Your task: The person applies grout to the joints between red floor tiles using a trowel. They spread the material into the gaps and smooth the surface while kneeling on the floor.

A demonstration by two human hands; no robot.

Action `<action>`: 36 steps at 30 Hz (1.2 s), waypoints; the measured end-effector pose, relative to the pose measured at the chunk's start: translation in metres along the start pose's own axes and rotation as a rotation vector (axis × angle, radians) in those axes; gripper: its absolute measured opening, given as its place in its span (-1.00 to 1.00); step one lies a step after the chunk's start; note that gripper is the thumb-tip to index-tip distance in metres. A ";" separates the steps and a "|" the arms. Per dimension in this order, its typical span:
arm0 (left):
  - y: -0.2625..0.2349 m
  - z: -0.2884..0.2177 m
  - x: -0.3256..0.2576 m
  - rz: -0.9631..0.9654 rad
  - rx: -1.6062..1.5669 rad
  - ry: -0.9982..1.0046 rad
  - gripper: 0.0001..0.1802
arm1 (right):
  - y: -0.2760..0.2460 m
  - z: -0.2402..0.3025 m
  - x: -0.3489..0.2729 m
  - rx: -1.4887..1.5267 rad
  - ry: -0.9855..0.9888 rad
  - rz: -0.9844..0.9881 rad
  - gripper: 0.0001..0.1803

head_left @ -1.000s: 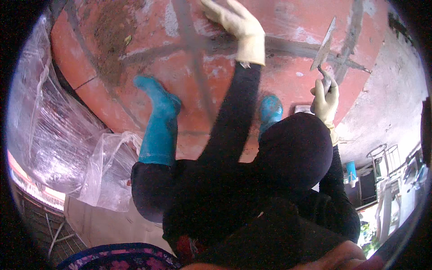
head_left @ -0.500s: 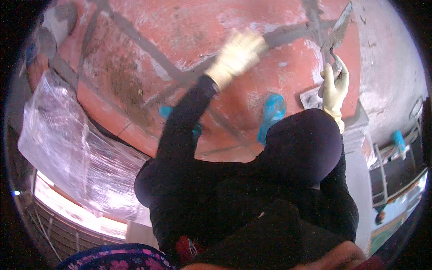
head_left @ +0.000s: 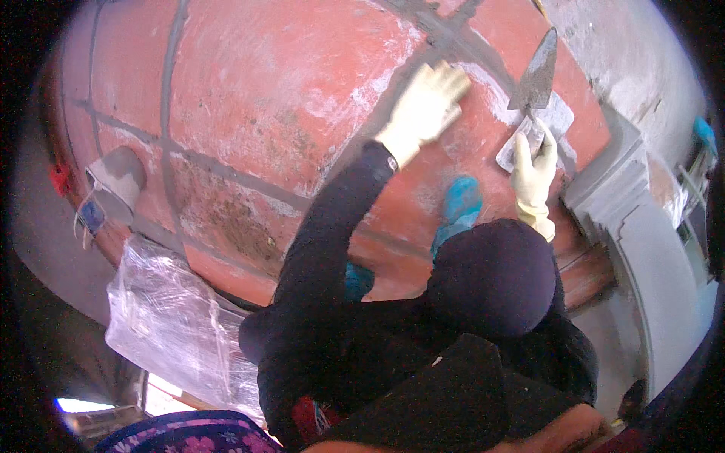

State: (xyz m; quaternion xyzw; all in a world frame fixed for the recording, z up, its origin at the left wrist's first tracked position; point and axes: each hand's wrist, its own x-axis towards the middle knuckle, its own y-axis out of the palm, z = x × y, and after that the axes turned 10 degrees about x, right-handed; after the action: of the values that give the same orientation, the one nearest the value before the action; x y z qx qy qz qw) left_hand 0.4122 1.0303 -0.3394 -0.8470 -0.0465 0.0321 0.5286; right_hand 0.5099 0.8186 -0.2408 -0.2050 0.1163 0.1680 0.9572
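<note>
Left hand: your left hand (head_left: 427, 102), in a pale rubber glove, lies flat with fingers loosely spread on the grey mortar joint (head_left: 453, 45) of the red tiled floor (head_left: 264, 98); it grips nothing.
Right hand: your right hand (head_left: 532, 162), gloved alike, is closed round the handle of the pointing trowel (head_left: 538, 75).
Trowel, position: blade tip points away from you, just beside the joint, over a grey mortar patch (head_left: 555, 121).
Trowel, handling: likely light and stiff, with thin steel edges; hold it by the handle, never the blade.
Mortar, handling: looks soft and wet, probably slippery on rubber gloves.
Nearby: blue boot (head_left: 459, 208) between your arms; clear plastic sheeting (head_left: 166, 325) well apart at left.
</note>
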 end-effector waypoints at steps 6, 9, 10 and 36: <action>-0.074 0.161 -0.008 -0.136 0.421 -0.592 -0.26 | -0.024 0.002 0.001 -0.251 -0.043 0.046 -0.50; -0.130 0.214 -0.086 -0.134 0.626 -0.848 -0.25 | -0.017 0.010 0.031 -0.372 -0.118 0.104 -0.50; -0.141 0.220 -0.118 -0.161 0.615 -0.873 -0.25 | -0.012 0.013 0.046 -0.379 -0.110 0.140 -0.50; -0.140 0.233 -0.205 -0.223 0.312 -0.998 -0.21 | 0.045 -0.009 -0.015 -0.883 -0.461 0.502 -0.46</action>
State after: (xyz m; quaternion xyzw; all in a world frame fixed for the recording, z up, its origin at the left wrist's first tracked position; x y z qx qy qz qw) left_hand 0.1779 1.2764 -0.3146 -0.6300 -0.3767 0.3812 0.5621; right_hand 0.4783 0.8497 -0.2608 -0.5104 -0.1323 0.4642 0.7117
